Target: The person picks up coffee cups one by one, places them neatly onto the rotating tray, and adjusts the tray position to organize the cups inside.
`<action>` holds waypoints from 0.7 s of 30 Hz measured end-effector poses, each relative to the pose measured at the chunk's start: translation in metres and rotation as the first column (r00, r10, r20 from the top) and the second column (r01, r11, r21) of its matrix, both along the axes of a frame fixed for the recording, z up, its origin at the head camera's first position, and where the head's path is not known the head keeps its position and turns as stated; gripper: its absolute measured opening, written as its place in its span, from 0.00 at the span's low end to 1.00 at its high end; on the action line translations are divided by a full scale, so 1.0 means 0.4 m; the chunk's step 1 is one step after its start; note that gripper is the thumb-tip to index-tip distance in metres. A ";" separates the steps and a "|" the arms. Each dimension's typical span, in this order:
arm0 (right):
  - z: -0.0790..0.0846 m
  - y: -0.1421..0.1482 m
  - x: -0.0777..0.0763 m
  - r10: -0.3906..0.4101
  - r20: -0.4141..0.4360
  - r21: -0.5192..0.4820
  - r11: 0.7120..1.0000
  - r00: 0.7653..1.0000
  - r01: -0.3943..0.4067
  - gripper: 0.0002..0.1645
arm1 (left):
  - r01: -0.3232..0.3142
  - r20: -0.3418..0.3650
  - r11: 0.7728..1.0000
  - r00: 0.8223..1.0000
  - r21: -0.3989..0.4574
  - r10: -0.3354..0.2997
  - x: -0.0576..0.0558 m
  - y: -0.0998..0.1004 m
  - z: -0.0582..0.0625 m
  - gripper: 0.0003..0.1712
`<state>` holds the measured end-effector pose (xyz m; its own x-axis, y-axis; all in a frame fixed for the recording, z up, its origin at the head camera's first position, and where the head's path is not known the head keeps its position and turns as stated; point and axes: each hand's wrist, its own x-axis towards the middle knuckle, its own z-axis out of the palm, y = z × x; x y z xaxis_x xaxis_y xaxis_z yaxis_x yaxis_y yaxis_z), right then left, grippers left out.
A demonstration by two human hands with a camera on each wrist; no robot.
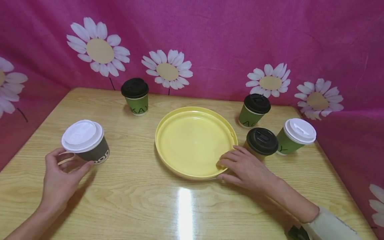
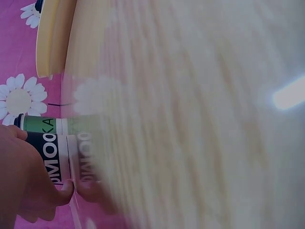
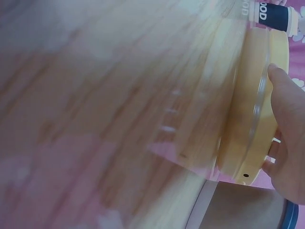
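Tray (image 1: 192, 143), round and yellow, lies flat mid-counter (image 1: 135, 203). Your right hand (image 1: 247, 168) pinches its near-right rim, thumb outside, fingers over the inside. Your left hand (image 1: 60, 183) has thumb and fingers curled round the dark cup (image 1: 94, 152), white lid on, upright, left of the tray. Black-lidded brown cup (image 1: 262, 142) sits just beyond your right hand; white-lidded green cup (image 1: 289, 142) next to it, can't tell if touching. Two black-lidded green cups further back: one back-left (image 1: 138, 104), one back-right (image 1: 250, 116). Pink daisy cloth (image 1: 216, 40) behind.
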<state>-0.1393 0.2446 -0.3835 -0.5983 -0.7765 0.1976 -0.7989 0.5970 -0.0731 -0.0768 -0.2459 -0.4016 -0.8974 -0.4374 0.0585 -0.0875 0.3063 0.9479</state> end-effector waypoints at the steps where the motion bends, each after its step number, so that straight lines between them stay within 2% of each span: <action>1: 0.000 0.000 0.000 0.001 0.001 -0.001 1.000 1.000 -0.001 0.24 | 0.005 0.003 1.000 1.000 -0.004 -0.005 -0.001 0.000 0.001 0.44; 9: -0.003 0.002 0.000 0.005 0.003 -0.004 1.000 1.000 -0.005 0.23 | 0.049 0.006 0.998 0.999 -0.038 -0.049 -0.019 -0.003 0.009 0.57; 21: -0.003 0.002 -0.003 0.018 -0.010 -0.012 1.000 1.000 -0.019 0.24 | 0.080 0.054 0.994 0.996 -0.079 -0.076 -0.038 -0.014 0.009 0.58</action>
